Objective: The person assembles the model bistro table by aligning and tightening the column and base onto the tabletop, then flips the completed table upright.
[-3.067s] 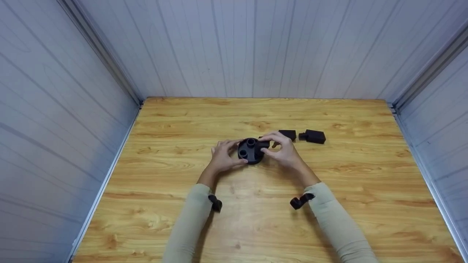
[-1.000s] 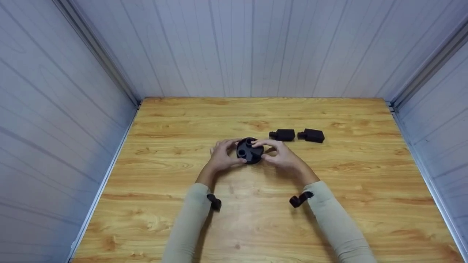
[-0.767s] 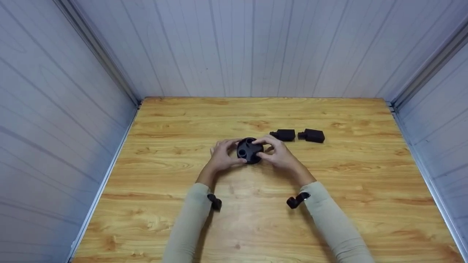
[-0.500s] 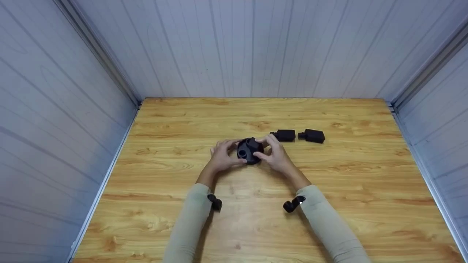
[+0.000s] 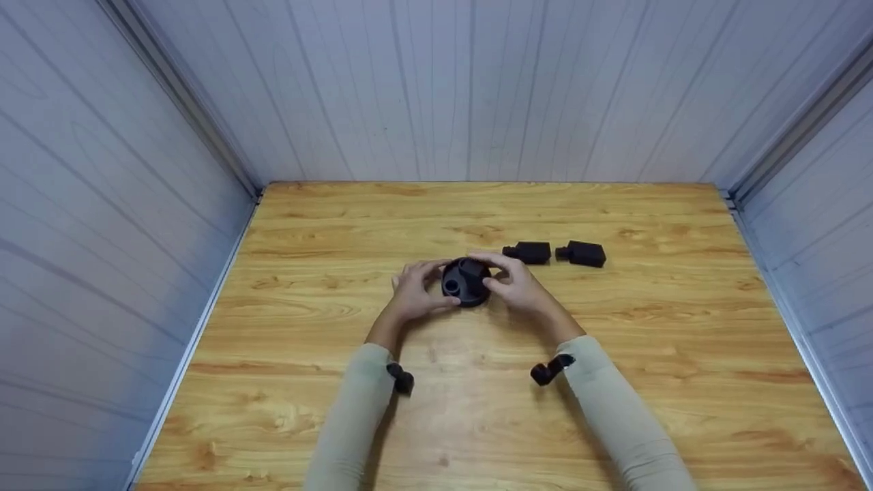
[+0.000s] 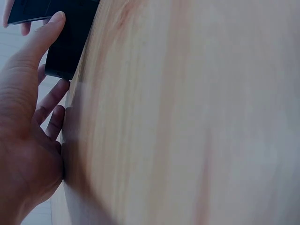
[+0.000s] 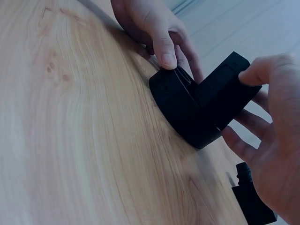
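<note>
A round black base (image 5: 466,300) with short tubular sockets sits on the wooden table. My left hand (image 5: 415,292) holds its left rim between thumb and fingers, the thumb lying along the near edge. In the right wrist view a rectangular black block (image 7: 224,89) stands up from the base (image 7: 176,105), on the side toward my right hand. My right hand (image 5: 520,286) grips this block, thumb on one face and fingers on the others. Where block and base meet is dark, so I cannot tell how deep it sits. One open socket (image 5: 451,287) shows on the base's left.
Two more black blocks with narrow ribbed stems, a nearer one (image 5: 533,252) and a farther-right one (image 5: 586,254), lie behind my right hand with stems pointing left. Pale panel walls (image 5: 436,88) bound the wooden table (image 5: 436,409) at back and sides.
The block in my right hand has moved left onto the base and turned about there. My right fingers have shifted their grip on it. The left hand and base have stayed in place.
</note>
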